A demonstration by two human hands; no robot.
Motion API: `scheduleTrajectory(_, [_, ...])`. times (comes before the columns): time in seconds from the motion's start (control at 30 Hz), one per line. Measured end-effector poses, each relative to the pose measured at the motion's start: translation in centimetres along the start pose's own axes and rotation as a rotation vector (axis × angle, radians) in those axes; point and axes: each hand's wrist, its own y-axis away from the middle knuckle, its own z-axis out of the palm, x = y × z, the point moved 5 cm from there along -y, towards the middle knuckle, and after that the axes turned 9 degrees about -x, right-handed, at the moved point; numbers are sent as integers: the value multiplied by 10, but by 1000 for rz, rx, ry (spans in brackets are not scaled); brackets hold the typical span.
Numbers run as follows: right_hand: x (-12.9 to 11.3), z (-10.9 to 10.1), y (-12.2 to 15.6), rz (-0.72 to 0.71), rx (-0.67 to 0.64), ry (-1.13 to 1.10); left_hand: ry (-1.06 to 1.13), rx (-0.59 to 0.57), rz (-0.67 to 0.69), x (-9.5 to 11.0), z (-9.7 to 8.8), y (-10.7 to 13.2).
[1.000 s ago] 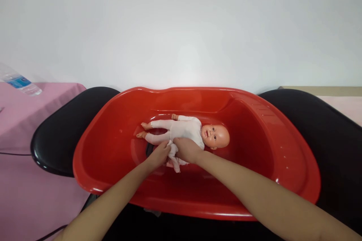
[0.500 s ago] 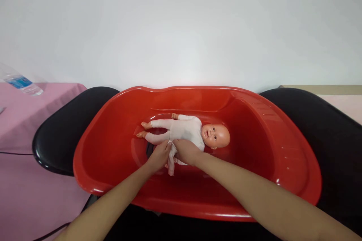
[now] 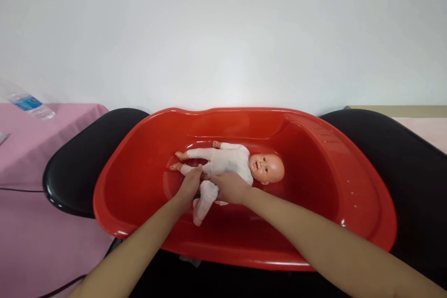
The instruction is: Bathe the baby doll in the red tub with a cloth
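Observation:
A baby doll (image 3: 268, 167) in white clothes lies on its back in a red baby bathtub (image 3: 132, 181), head to the right and feet to the left. My right hand (image 3: 229, 187) is closed on a white cloth (image 3: 206, 199) beside the doll's near side; the cloth's loose end hangs down toward me. Close to it, my left hand (image 3: 190, 183) has its fingers closed near the doll's legs, and what they hold is hidden. The doll's near arm is mostly covered by my hands. Something dark shows behind my left hand.
Black rounded surfaces (image 3: 87, 163) flank the tub on both sides. At the left, a clear plastic bottle (image 3: 33, 106) lies on a pink-covered table (image 3: 70, 125). A white wall (image 3: 223, 32) rises behind the tub. A black cable (image 3: 21, 190) crosses the pink cover.
My left hand has moved slightly left and up, away from the cloth. The cloth now hangs lower and further left from my right hand. The doll lies the same.

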Motion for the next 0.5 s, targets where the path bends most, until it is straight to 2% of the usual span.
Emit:
scheduleTrajectory(0.03, [-3,0,1,-23,-2,39,89,-25,-62,-2,3,0])
scheduleTrajectory(0.13, [-9,1,3,-47,2,128,259,-194,-243,-10,18,3])
scheduleTrajectory(0.23, [-12,5,3,-109,30,173,329,-318,-314,-15,29,4])
scheduleTrajectory(0.3, [-13,9,2,-171,33,190,369,-363,-331,-19,30,2])
scheduleTrajectory(0.5, [-14,18,-7,-248,-9,239,384,-368,-237,-20,23,-5])
